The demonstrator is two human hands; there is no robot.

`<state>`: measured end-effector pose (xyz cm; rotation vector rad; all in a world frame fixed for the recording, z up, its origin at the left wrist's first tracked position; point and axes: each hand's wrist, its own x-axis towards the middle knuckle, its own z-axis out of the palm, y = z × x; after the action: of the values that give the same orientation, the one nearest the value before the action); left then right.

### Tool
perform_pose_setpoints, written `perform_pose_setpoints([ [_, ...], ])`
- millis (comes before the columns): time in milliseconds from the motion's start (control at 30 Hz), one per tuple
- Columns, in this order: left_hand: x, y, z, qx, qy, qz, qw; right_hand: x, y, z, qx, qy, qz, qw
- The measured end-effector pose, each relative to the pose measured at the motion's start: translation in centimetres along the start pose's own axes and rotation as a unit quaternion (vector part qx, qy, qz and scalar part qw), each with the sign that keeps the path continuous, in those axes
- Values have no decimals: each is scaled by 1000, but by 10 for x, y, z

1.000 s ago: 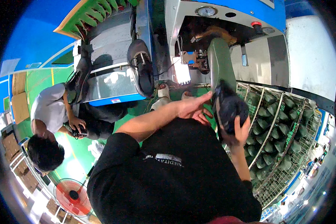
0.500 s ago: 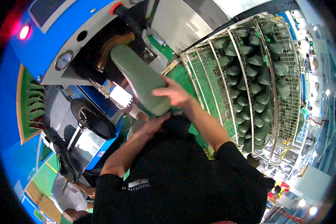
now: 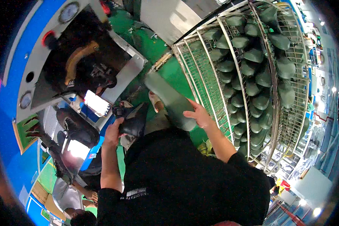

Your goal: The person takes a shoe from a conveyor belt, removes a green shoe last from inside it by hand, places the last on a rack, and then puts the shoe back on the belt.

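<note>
My right hand grips the near end of a green shoe last, which slants away to the far left with its long smooth side up. Over to the left, my left hand is closed on a black shoe upper. The upper hangs apart from the last, in front of my body. Its opening and inside are hard to make out. Beyond both hands stands a blue and grey machine with a curved brown pad in its dark recess.
At the right stands a wire rack holding many green lasts. A bright white lamp panel sits by the machine. Left of me, black shoes lie on a metal surface. Another person works at lower left.
My left hand has moved left, carrying the black upper away from the last's near end. The last has shifted right and tilted in my right hand. My view has turned, showing the machine farther left.
</note>
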<state>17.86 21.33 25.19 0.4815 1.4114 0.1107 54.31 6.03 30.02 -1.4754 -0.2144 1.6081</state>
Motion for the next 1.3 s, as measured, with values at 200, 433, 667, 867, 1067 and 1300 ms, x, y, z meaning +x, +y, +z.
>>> perform_pose_setpoints([
  [200,-3,-25,27,93,30,28,995,126,118,-144,-220,397,-15,891],
  [433,-26,-24,64,135,131,-102,977,323,94,-271,-203,634,-76,742],
  [667,-3,-23,32,173,109,-151,967,384,75,-435,4,477,-223,850],
  [867,-54,-75,21,36,84,33,995,368,40,-305,-16,470,-107,876],
  [1067,-106,19,-22,235,62,30,970,324,120,-228,-43,288,-8,957],
  [1300,-226,-88,-142,-195,90,182,960,217,188,-141,-202,-131,193,951],
])
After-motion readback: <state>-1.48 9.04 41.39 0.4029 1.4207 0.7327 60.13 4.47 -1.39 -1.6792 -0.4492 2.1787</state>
